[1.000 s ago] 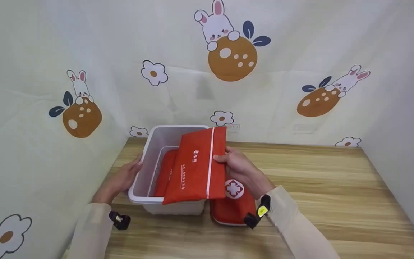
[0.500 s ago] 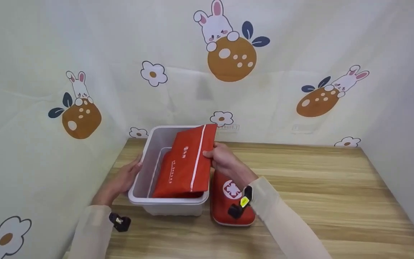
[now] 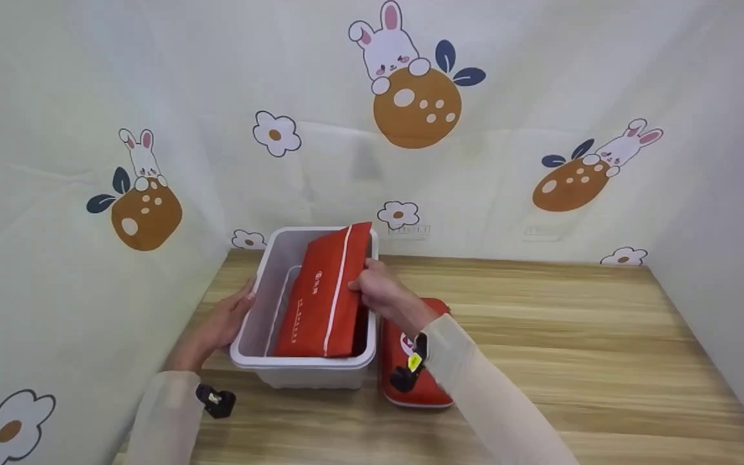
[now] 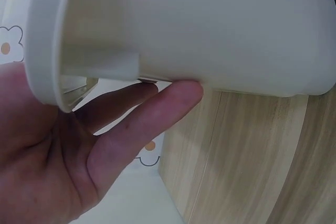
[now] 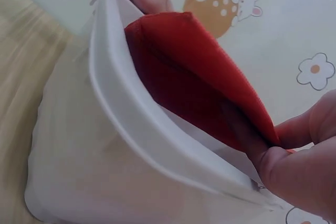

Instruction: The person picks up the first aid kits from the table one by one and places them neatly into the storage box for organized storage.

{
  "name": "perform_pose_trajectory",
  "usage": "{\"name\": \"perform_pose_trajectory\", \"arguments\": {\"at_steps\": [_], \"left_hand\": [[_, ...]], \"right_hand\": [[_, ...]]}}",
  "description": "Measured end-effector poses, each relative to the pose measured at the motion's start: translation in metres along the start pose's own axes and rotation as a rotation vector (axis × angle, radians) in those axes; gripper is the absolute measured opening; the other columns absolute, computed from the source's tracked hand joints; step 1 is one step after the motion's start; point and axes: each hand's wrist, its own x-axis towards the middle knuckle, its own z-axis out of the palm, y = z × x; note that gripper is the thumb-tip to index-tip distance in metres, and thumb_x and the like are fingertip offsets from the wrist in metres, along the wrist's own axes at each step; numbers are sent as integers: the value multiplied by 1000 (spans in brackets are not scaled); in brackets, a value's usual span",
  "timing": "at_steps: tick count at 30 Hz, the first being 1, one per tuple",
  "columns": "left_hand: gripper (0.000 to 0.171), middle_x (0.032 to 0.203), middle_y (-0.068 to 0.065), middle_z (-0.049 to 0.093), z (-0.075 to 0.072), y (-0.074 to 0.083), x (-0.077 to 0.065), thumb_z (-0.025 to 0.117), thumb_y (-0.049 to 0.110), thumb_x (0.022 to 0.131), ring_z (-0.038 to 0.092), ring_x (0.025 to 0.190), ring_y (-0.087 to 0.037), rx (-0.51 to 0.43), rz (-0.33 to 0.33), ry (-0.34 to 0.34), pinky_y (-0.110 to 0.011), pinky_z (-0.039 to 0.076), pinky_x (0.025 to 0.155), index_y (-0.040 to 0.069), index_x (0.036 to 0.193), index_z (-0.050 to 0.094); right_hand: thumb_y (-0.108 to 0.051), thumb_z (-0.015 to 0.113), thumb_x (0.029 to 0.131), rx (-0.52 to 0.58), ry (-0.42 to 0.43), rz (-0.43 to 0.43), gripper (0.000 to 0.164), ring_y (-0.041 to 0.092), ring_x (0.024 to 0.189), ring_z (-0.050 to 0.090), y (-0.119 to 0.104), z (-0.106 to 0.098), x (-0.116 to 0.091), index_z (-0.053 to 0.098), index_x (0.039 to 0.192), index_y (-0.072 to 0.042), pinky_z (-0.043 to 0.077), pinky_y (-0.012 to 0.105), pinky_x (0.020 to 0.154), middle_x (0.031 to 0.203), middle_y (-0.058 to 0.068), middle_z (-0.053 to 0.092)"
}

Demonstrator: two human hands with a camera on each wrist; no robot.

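In the head view my right hand (image 3: 382, 289) pinches the edge of a flat red fabric pouch (image 3: 320, 294) with white print and a white stripe. The pouch leans inside a white plastic bin (image 3: 304, 363), its upper corner above the rim. In the right wrist view the thumb and fingers grip the red pouch (image 5: 189, 77) over the bin's rim (image 5: 131, 114). My left hand (image 3: 220, 320) holds the bin's left side at the rim. The left wrist view shows its fingers (image 4: 152, 116) against the outer wall, the thumb mostly hidden.
A red zip case (image 3: 417, 387) with a white-and-red cross emblem lies right beside the bin, partly under my right forearm. Both stand on a wood-grain table (image 3: 572, 336). Cloth walls with rabbit and fruit prints (image 3: 417, 110) enclose the back and sides.
My right hand has moved left and slightly lower, taking the red pouch from across the bin's right rim down into the bin. The left hand and bin have stayed put.
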Motion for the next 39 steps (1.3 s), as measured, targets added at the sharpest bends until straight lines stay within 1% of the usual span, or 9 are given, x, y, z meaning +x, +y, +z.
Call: {"name": "perform_pose_trajectory", "arguments": {"at_steps": [8, 13, 17, 21, 25, 28, 32, 36, 39], "left_hand": [[58, 159, -29, 30, 1, 3, 1, 24, 41, 110, 58, 125, -45, -17, -66, -21, -56, 50, 102, 14, 161, 12], [57, 160, -29, 28, 1, 1, 0, 23, 39, 111, 55, 128, -46, -9, -69, -11, -58, 47, 105, 12, 160, 13], [57, 158, -29, 33, 1, -1, 0, 23, 39, 111, 57, 125, -44, -20, -75, -8, -56, 48, 103, 12, 160, 13], [58, 155, -29, 38, 2, -1, 0, 22, 42, 110, 60, 122, -42, -28, -96, -22, -53, 53, 98, 16, 161, 12], [56, 157, -29, 34, 1, -1, -2, 23, 39, 111, 58, 124, -41, -33, -93, -14, -56, 48, 103, 15, 161, 13], [55, 159, -29, 31, 2, 0, -3, 24, 35, 111, 56, 125, -42, -50, -73, -9, -58, 44, 107, 12, 160, 14], [56, 158, -30, 32, 3, 0, -5, 23, 37, 111, 57, 124, -42, -70, -83, -18, -58, 46, 106, 14, 161, 13], [57, 157, -30, 35, 3, 2, -5, 23, 41, 111, 58, 125, -43, -61, -102, -17, -57, 48, 103, 16, 161, 13], [57, 158, -29, 34, 3, 3, -5, 23, 41, 111, 57, 126, -44, -47, -104, -16, -58, 47, 103, 16, 161, 14]], "right_hand": [[17, 43, 81, -55, 48, -18, 50, 28, 100, 63, 6, 15, 4, 43, 130, 10, 55, 38, 93, 110, 18, 60], [20, 41, 78, -69, 50, -54, 51, 27, 96, 65, 15, 25, 7, 44, 128, 12, 58, 35, 88, 114, 25, 63], [19, 42, 80, -97, 57, -67, 51, 27, 96, 67, 21, 31, 9, 46, 129, 12, 59, 34, 86, 118, 30, 64], [16, 43, 83, -108, 62, -47, 53, 27, 98, 66, 24, 35, 11, 45, 135, 9, 58, 34, 87, 119, 27, 64], [14, 41, 85, -114, 46, -34, 56, 26, 95, 66, 28, 40, 12, 45, 141, 4, 58, 32, 79, 117, 25, 65], [12, 41, 87, -161, 44, -41, 53, 23, 90, 66, 32, 41, 13, 48, 139, 3, 56, 29, 74, 113, 24, 67], [10, 44, 90, -276, 25, -43, 45, 20, 88, 65, 35, 41, 12, 53, 134, 1, 54, 27, 78, 108, 19, 69], [9, 46, 89, -383, 16, -62, 43, 20, 88, 66, 35, 41, 10, 55, 130, 0, 56, 31, 82, 104, 17, 69], [9, 47, 89, -435, 48, -68, 39, 22, 89, 68, 35, 41, 10, 56, 127, 2, 58, 34, 84, 103, 17, 70]]}}
